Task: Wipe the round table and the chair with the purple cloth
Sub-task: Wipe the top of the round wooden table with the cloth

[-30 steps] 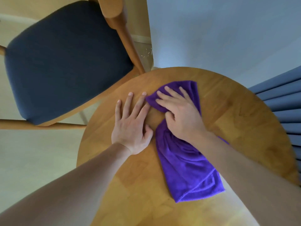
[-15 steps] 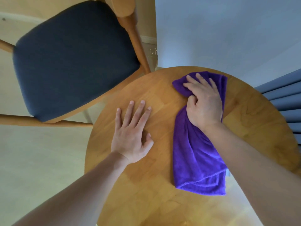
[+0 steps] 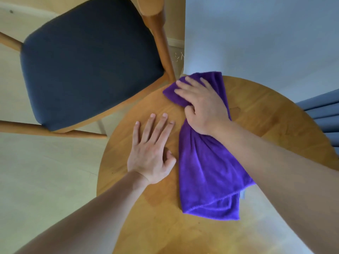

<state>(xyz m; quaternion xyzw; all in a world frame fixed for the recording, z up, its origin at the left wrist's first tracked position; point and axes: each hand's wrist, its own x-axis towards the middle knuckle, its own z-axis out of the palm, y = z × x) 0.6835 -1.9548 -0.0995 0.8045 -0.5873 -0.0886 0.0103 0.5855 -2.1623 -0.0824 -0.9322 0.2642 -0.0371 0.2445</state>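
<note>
Starting at the left, the dark-blue cushioned wooden chair (image 3: 88,61) sits unwiped, far-left of the round wooden table (image 3: 266,114). Left hand (image 3: 150,153) rests flat, fingers straight. Right hand (image 3: 203,105) presses and bunches the long purple microfibre cloth (image 3: 207,173) at the far edge; its length runs near-to-far, so the right hand's closer for the chair, I reckon.

**No readable text**

No words, labels, brands, numbers or signs can be read anywhere in the head view. A small pale tag (image 3: 242,194) peeks out at the cloth's (image 3: 207,173) lower right edge, but whether it bears any print cannot be told.
</note>
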